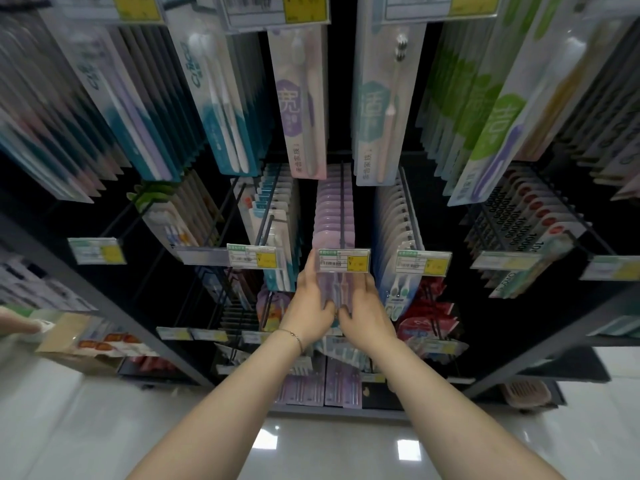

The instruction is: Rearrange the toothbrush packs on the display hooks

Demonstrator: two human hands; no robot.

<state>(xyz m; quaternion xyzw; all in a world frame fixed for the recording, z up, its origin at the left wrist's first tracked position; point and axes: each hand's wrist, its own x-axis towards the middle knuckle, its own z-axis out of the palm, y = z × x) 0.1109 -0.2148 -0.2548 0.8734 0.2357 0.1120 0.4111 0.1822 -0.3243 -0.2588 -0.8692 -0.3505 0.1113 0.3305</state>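
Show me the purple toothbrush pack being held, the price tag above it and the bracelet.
purple toothbrush pack (336, 289), head view, its clear front.
price tag (357, 263), head view, its yellow patch.
bracelet (295, 336), head view, chain at the wrist.

Glossy clear plastic covers the purple toothbrush packs (334, 206), hung on thin dark metal hooks (342, 202) above a shiny smooth floor (329, 452).

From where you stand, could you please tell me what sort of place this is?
Most likely a shop's oral-care aisle: purple carded toothbrush packs hang on a black wire hook, and green-and-yellow price tags front each row.
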